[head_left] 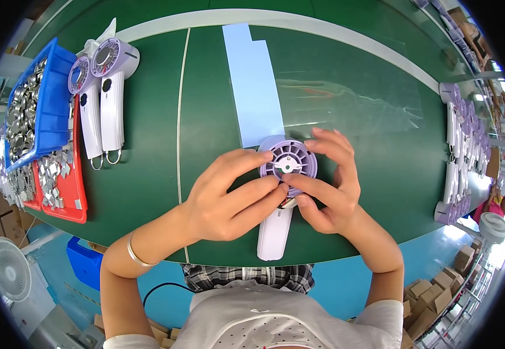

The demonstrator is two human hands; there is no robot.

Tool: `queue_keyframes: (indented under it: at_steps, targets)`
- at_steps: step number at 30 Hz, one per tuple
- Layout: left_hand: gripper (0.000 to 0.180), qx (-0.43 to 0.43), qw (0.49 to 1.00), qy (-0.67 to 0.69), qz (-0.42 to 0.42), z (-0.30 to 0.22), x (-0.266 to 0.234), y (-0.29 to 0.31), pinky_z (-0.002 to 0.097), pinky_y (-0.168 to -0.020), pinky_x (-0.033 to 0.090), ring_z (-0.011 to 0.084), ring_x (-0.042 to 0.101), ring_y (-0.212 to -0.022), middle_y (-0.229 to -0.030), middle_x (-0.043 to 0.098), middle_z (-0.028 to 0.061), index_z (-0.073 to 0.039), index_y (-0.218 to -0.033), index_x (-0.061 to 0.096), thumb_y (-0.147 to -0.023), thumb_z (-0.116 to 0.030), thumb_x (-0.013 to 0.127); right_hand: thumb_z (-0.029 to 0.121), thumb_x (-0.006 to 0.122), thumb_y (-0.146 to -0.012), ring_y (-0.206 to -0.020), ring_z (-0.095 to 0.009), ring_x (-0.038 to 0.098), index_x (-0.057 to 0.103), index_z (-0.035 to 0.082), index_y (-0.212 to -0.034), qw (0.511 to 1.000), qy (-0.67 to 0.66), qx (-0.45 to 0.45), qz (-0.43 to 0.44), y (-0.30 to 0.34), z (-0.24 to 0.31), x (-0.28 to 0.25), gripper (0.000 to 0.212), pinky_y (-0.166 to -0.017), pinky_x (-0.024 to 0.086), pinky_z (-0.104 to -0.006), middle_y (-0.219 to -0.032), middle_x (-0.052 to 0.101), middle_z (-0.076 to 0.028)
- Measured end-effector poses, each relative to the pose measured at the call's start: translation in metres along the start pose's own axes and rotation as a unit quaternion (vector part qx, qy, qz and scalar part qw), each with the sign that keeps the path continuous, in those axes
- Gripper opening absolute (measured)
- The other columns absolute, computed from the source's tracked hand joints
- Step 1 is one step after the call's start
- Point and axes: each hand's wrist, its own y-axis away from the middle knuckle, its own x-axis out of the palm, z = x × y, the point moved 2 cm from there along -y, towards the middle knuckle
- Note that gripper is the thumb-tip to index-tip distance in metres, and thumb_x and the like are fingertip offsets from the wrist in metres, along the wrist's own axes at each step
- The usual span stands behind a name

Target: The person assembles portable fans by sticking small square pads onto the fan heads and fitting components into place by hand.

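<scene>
Green worktable [148, 192], one handheld fan in work between two bare hands.
Blue bin [61, 102], of round metal parts, left; light-blue sheet [252, 87], centre; handheld fan [306, 163], lilac head, white handle (pointing toward the wearer), near the front edge; left hand [220, 200], fingers clamped on the fan's head; right hand [337, 195], fingers spread, index touching the head, full grip cannot be told; white hub [288, 165], inside the head.

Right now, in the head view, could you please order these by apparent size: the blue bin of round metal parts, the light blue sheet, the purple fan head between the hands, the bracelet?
1. Blue bin
2. Light blue sheet
3. Purple fan head, partly covered
4. Bracelet
</scene>
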Motion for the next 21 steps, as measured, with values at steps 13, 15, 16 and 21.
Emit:
queue_keyframes:
  at_steps: [13, 15, 16, 21]
  targets:
    - [0.027, -0.009, 0.998, -0.040, 0.052, -0.002, -0.005, -0.008, 0.0456, -0.086, 0.056, 0.0356, 0.063, -0.109, -0.097, 0.069, 0.0076, -0.006, -0.095, 0.076, -0.068, -0.007, 0.080, 0.010, 0.073, -0.078, -0.123, -0.041, 0.050, 0.072, 0.006, -0.100, 0.993, -0.106, -0.017, -0.049, -0.004, -0.006, 0.003, 0.022, -0.104, 0.039, -0.0529, -0.130, 0.053, -0.020]
    - [0.027, -0.040, 0.994, -0.077, 0.073, -0.005, -0.007, -0.006, 0.0446, -0.091, 0.052, 0.0361, 0.062, -0.110, -0.097, 0.069, 0.0075, -0.007, -0.095, 0.076, -0.069, -0.004, 0.082, 0.014, 0.077, -0.078, -0.120, -0.037, 0.051, 0.070, 0.008, -0.097, 0.988, -0.121, -0.039, -0.089, -0.005, -0.008, 0.011, 0.022, -0.102, 0.037, -0.0490, -0.127, 0.055, -0.017]
    - [0.027, -0.047, 0.994, -0.077, 0.062, -0.004, -0.004, -0.004, 0.0442, -0.092, 0.051, 0.0364, 0.062, -0.109, -0.097, 0.069, 0.0080, -0.007, -0.095, 0.076, -0.070, -0.001, 0.083, 0.016, 0.077, -0.078, -0.119, -0.036, 0.052, 0.071, 0.009, -0.095, 0.984, -0.127, -0.048, -0.116, -0.003, -0.012, 0.015, 0.020, -0.102, 0.036, -0.0485, -0.127, 0.055, -0.016]
    - [0.018, -0.007, 0.994, -0.106, 0.040, 0.010, 0.001, 0.006, 0.0477, -0.097, 0.050, 0.0386, 0.061, -0.112, -0.104, 0.067, 0.0117, 0.000, -0.098, 0.072, -0.081, 0.005, 0.074, 0.028, 0.075, -0.078, -0.106, -0.033, 0.058, 0.073, 0.012, -0.077, 0.980, -0.114, -0.069, -0.151, -0.007, -0.022, 0.032, 0.016, -0.087, 0.045, -0.0454, -0.115, 0.058, -0.013]
